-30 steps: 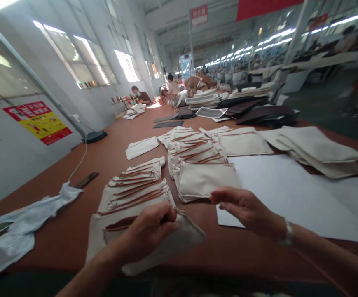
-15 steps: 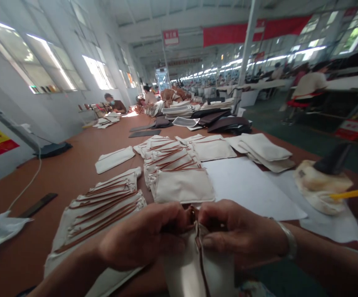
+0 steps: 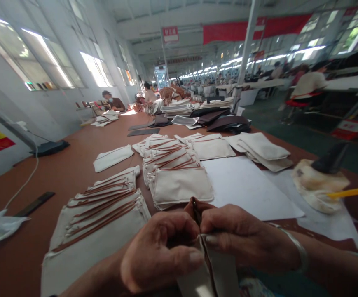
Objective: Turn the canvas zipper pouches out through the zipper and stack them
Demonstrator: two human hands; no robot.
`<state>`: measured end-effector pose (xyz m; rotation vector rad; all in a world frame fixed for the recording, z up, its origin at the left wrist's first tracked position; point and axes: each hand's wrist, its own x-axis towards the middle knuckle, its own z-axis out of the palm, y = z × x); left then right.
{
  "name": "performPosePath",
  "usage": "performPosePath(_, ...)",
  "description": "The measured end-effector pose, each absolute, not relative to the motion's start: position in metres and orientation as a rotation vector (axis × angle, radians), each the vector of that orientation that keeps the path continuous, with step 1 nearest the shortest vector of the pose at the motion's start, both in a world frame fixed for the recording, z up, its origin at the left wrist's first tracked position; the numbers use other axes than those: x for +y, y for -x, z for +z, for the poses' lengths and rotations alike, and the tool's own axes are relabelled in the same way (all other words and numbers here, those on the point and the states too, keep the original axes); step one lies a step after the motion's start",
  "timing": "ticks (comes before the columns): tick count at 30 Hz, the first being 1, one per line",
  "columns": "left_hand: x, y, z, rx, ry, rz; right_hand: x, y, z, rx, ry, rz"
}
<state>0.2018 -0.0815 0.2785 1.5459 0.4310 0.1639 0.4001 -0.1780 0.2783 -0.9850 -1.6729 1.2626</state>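
At the table's near edge, both hands pinch a cream fabric pouch (image 3: 225, 268) with a dark brown seam or opening down its middle. My left hand (image 3: 163, 247) has its thumb and fingers closed at the pouch's upper edge. My right hand (image 3: 246, 235) grips the other side, thumb pressed near the seam. Brown material (image 3: 194, 206) pokes up beyond the fingertips. To the left lies an overlapping row of cream pouches with brown trim (image 3: 98, 239). A second pile of such pouches (image 3: 183, 185) sits just past my hands. What the fingertips cover is hidden.
White paper (image 3: 243, 185) lies right of centre. Beyond it are plain cream pieces (image 3: 263, 150). A stained cloth bundle (image 3: 317, 181) with a black object and yellow stick stands at right. A dark flat bar (image 3: 38, 204) lies left. A person (image 3: 113, 101) sits at the far left.
The pouch and both hands have shifted slightly right and down. My left thumb now lies stretched across the front of the pouch, and more brown material shows above the fingers.
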Motion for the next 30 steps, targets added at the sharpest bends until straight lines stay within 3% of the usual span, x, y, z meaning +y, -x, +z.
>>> performPosePath(30, -0.084, -0.215, 0.276, 0.446, -1.615, 0.154, -0.187, -0.404, 0.267, -1.554, 1.116, 1.248)
